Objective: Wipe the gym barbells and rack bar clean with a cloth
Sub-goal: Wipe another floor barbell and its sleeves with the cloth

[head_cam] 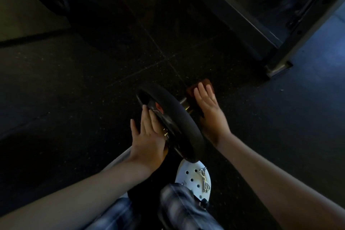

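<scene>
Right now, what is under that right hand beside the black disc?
A reddish-brown cloth, with the right hand flat on top of it. Only a short piece of metal bar shows beside the weight plate; whatever lies beneath the cloth is covered.
</scene>
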